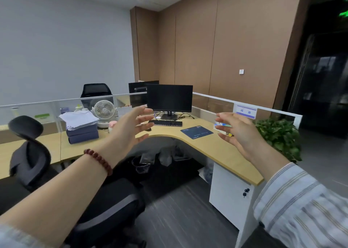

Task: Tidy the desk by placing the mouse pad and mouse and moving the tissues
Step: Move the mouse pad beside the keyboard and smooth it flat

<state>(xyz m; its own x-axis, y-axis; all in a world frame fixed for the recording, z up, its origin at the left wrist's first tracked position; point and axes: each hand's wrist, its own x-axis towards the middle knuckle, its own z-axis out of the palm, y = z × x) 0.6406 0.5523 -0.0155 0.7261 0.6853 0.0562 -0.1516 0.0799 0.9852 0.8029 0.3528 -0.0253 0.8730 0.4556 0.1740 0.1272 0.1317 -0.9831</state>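
- Left hand (131, 127) fingers (145, 118) spread, empty, raised towards the desk (207, 150).
- Right hand (237, 133) fingers likewise loose; tissues (222, 127) just beyond, seemingly untouched.
- Mouse pad (196, 132) lies between both hands, awaiting placement.

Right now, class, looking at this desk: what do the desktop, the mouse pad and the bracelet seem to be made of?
Desktop: likely wood-look laminate, pale, matte, with a uniform grain and a clean edge band.
Mouse pad: probably cloth-topped rubber, dark blue, thin, lying flat without shine.
Bracelet: round reddish-brown beads, perhaps polished wood; faint gloss, though resin is possible.
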